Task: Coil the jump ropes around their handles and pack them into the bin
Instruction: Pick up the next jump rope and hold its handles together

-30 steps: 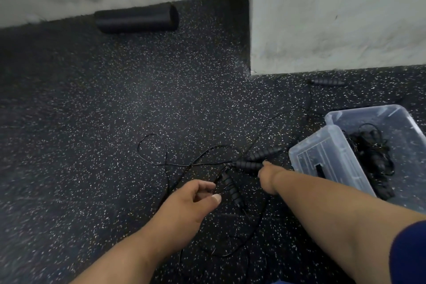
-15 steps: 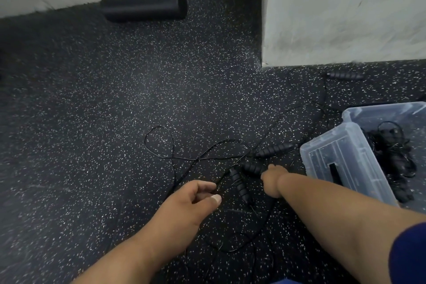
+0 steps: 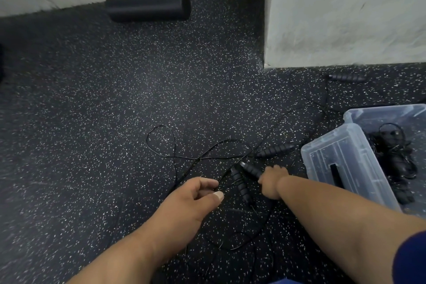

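Note:
Thin black jump rope cord [image 3: 198, 157] lies in loose loops on the speckled floor. My right hand [image 3: 272, 183] grips one black ribbed handle [image 3: 250, 169] and holds it tilted off the floor. A second handle [image 3: 241, 184] lies just left of it, and a third handle [image 3: 275, 150] lies behind, toward the bin. My left hand [image 3: 196, 200] hovers over the cord with loosely curled fingers and holds nothing. A clear plastic bin [image 3: 355, 168] at the right contains coiled black ropes [image 3: 401, 163].
A fourth handle [image 3: 347, 77] lies by the base of the white pillar [image 3: 345, 14] at the back right. A black foam roller [image 3: 148, 7] rests against the far wall. Dark speckled rubber floor [image 3: 92, 122] spreads to the left.
My right hand has closed round the handle it was reaching for and lifted it toward me. The left hand has hardly moved.

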Demonstrator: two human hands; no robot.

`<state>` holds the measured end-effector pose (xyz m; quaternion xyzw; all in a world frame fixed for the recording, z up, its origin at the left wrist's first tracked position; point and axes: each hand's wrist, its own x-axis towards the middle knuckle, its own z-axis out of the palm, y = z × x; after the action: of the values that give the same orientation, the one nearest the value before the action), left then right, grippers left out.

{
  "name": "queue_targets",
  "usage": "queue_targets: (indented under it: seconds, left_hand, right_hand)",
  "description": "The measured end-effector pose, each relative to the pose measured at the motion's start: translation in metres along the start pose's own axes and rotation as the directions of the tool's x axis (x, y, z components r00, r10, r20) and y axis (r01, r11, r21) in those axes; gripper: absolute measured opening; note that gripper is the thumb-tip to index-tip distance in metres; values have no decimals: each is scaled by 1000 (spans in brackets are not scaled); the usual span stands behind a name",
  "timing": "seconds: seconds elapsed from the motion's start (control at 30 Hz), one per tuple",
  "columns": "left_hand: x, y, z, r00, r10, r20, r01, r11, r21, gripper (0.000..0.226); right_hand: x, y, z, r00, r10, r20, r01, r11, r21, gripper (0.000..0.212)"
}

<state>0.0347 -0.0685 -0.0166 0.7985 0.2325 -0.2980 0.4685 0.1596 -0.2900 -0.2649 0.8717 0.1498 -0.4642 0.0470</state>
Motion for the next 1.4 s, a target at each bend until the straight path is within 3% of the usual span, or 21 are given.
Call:
queue_targets:
  seconds: [0.1, 0.2, 0.27, 0.33, 0.47, 0.57, 0.63, 0.7, 0.73, 0.83, 0.93, 1.1, 1.2, 1.27, 1.33, 1.4]
  left_hand:
    - [-3, 3, -1, 1000, 27, 0, -27, 999, 38, 25]
    - [-11, 8, -2, 998, 64, -2, -64, 995, 74, 25]
    - [-15, 8, -2, 994, 110, -14, -108, 986, 126, 31]
    - [-22, 6, -5, 988, 149, -48, -139, 974, 180, 41]
    - [-33, 1, -13, 968, 203, -148, -164, 957, 238, 69]
    - [-46, -1, -20, 922, 256, -290, -204, 959, 197, 82]
    - [-56, 0, -22, 908, 259, -330, -221, 964, 149, 90]
    - [-69, 4, -20, 928, 214, -305, -194, 976, 96, 96]
    - [-74, 6, -18, 934, 217, -284, -197, 976, 95, 88]
    - [-86, 11, -5, 943, 295, -153, -260, 941, 215, 49]
    - [-100, 20, 14, 924, 375, -72, -349, 906, 238, 38]
    - [-115, 32, 44, 913, 405, -59, -401, 914, 68, 78]
    - [-115, 31, 50, 917, 373, -140, -377, 926, -1, 95]
    - [-109, 29, 51, 898, 382, -216, -387, 922, 22, 76]
    - [-102, 27, 49, 898, 394, -195, -376, 919, 120, 36]
    - [-100, 27, 46, 916, 369, -160, -354, 928, 113, 42]
  right_hand:
    - [-20, 3, -19, 963, -50, -266, 97, 981, 167, 25]
    - [-51, 6, -50, 899, 28, -438, 204, 856, 474, 12]
    - [-79, 5, -77, 847, 159, -507, 271, 691, 670, 18]
    - [-115, -1, -106, 818, 228, -528, 394, 445, 804, 20]
    - [-200, -18, -151, 767, 205, -609, 620, 10, 784, 22]
    - [-269, -29, -168, 747, 132, -651, 656, -306, 690, 19]
    - [-317, -34, -175, 711, 59, -701, 641, -465, 611, 10]
    - [-362, -35, -184, 665, 20, -747, 620, -573, 536, 22]
    - [-383, -34, -188, 648, 10, -762, 605, -614, 507, 21]
    - [-440, -24, -195, 598, 14, -801, 591, -683, 429, 15]
    - [-480, -7, -185, 579, 22, -815, 641, -630, 439, 15]
    - [-509, 6, -146, 597, -80, -798, 704, -426, 569, 12]
    - [-509, 4, -128, 574, -199, -794, 660, -461, 593, 12]
    - [-505, 2, -123, 548, -265, -793, 621, -506, 598, 15]
    - [-500, 1, -122, 527, -287, -800, 602, -538, 590, 14]
    - [-491, 2, -123, 524, -249, -814, 623, -540, 566, 13]
